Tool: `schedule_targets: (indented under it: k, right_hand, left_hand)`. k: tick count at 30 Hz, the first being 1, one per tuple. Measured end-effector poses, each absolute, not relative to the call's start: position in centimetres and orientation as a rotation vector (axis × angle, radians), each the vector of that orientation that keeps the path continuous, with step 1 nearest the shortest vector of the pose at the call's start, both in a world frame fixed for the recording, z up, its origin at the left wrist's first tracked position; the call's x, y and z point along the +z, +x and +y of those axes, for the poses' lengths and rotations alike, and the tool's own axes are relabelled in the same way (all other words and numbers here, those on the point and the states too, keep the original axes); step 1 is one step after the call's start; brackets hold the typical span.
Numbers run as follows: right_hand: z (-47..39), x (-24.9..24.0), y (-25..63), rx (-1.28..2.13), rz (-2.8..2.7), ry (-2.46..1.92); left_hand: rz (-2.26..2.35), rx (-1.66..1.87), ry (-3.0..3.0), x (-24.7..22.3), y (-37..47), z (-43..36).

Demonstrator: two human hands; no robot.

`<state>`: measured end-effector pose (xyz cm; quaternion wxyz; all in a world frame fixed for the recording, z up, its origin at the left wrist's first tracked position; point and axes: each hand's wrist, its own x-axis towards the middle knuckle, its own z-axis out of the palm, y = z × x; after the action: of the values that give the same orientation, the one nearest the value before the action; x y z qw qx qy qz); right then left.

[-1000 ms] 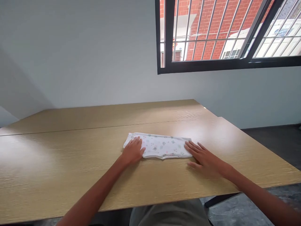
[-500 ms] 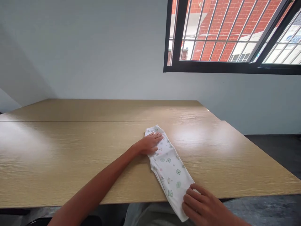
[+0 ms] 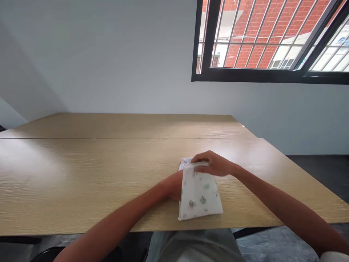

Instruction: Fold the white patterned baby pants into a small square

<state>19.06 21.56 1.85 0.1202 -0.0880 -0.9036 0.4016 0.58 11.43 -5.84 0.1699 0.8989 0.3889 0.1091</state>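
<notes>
White child's trousers (image 3: pixel 201 194) with small green and grey animal prints lie doubled over at the front of the table. A gathered, ribbed end (image 3: pixel 186 160) shows at the far side of the fold. My right hand (image 3: pixel 214 163) pinches the upper edge of the folded-over leg, with its fingers curled over the cloth. My left hand (image 3: pixel 174 185) reaches in from the left and goes under the folded layer. The cloth covers its fingers, so their shape is hidden.
The wooden table (image 3: pixel 95 174) spreads wide around the trousers, with a seam across its far part. Behind it stands a pale wall (image 3: pixel 122 58). A dark-framed barred window (image 3: pixel 245 75) is at upper right. My lap (image 3: pixel 193 247) is below the table's front edge.
My right hand has carried the trousers' near end up and away from me, folding it over my left hand. The left hand stays near its former place, now partly covered.
</notes>
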Motion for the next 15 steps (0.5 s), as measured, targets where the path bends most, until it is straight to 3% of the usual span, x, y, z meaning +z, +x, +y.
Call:
schedule_targets:
  k: [9, 15]
  right_hand:
    - [28.2, -4.3, 15.2, 1.441, -2.685, -0.265]
    - [28.2, -3.9, 15.3, 0.997, -2.694, -0.303]
  left_hand:
    - [1.160, 0.291, 2.526, -6.9, 0.1, 11.4]
    - [1.165, 0.236, 2.513, -6.8, -0.4, 11.4]
